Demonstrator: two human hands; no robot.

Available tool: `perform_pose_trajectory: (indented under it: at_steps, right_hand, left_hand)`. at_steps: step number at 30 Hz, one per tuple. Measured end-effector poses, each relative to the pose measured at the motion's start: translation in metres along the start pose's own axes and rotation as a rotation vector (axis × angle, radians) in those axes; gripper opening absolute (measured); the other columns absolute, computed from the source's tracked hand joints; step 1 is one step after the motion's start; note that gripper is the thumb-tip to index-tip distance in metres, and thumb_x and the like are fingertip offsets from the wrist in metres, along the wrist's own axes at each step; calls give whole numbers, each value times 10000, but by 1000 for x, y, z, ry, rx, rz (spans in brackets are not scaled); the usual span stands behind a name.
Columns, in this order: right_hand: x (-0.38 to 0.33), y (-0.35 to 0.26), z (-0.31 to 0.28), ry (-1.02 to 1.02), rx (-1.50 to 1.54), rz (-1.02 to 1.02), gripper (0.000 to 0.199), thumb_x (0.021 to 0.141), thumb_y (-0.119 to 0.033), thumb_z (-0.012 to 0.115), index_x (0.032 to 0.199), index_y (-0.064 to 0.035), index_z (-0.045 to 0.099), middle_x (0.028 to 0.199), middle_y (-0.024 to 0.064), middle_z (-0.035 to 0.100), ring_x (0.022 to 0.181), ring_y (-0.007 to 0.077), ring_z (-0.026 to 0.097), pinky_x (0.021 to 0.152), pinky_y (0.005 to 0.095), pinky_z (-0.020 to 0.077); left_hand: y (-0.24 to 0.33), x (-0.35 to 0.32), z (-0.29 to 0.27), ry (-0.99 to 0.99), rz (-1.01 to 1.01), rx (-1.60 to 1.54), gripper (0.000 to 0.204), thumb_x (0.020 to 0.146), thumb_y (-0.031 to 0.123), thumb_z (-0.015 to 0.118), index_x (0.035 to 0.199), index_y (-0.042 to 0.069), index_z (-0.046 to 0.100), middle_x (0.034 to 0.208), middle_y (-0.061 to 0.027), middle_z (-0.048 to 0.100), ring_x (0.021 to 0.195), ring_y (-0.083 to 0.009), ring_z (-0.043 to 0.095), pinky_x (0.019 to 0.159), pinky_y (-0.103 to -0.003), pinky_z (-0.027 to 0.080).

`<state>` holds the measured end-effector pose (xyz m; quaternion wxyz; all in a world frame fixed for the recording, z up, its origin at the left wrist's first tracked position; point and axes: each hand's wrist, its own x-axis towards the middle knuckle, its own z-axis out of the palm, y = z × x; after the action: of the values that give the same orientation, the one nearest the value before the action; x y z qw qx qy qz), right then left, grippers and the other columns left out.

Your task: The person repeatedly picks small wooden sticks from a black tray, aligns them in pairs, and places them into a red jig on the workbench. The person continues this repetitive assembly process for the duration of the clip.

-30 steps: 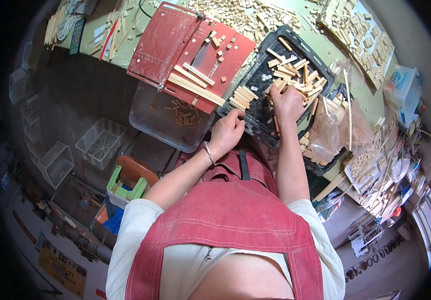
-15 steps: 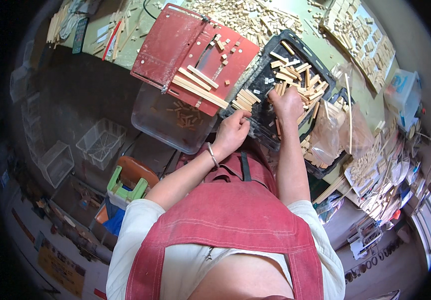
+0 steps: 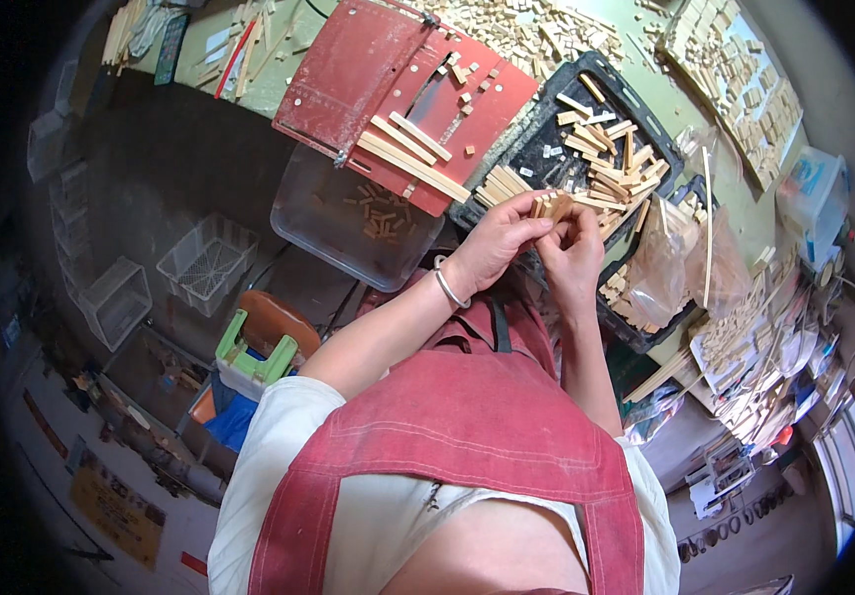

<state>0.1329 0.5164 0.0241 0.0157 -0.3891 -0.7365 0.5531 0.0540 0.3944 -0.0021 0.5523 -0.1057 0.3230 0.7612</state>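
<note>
My left hand (image 3: 495,243), a bangle at its wrist, and my right hand (image 3: 576,260) meet over the near edge of a black tray (image 3: 633,107). Between their fingertips they grip a small bunch of short wooden sticks (image 3: 552,206), partly covered by the fingers. Loose wooden sticks (image 3: 611,178) lie jumbled in the tray beyond my right hand. A row of sticks (image 3: 503,184) lies side by side just past my left hand.
Left of the tray stands a red machine table (image 3: 338,74) with a slot, small blocks and long wooden strips (image 3: 412,171). Below it sits a clear bin (image 3: 298,213) holding wood pieces. Plastic bags (image 3: 660,273) lie at the right; wooden blocks (image 3: 526,35) cover the far bench.
My right hand has come back from the stick pile toward my left hand. My left hand has moved right and now joins it on the bunch of sticks.
</note>
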Motion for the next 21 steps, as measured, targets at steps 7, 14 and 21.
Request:
perform_pose_trajectory:
  at_steps: [7, 14, 21]
  right_hand:
    - [-15, 8, -11, -106, 142, -43, 295, 961, -31, 734, 1239, 7, 645, 852, -1, 640, 752, 52, 569, 670, 237, 482]
    - [-20, -1, -25, -155, 89, -79, 235, 1032, -65, 688, 1252, 18, 688, 988, 56, 748, 869, 105, 684, 773, 291, 560]
    - [-26, 11, -28, -134, -17, -97, 230, 1010, -101, 720, 1208, 15, 712, 963, 112, 751, 823, 148, 701, 741, 316, 560]
  left_hand:
    - [6, -13, 9, 21, 51, 217, 468, 1074, 34, 607, 1538, 0, 557, 1393, -50, 673, 1229, -123, 650, 1090, -294, 518]
    - [-1, -23, 4, 4, 96, 321, 467, 1078, 64, 641, 1533, -4, 565, 1385, -40, 677, 1260, -110, 614, 1122, -292, 479]
    - [-4, -30, 4, -14, 104, 309, 474, 1069, 88, 677, 1522, -6, 573, 1379, -37, 681, 1247, -106, 616, 1120, -291, 480]
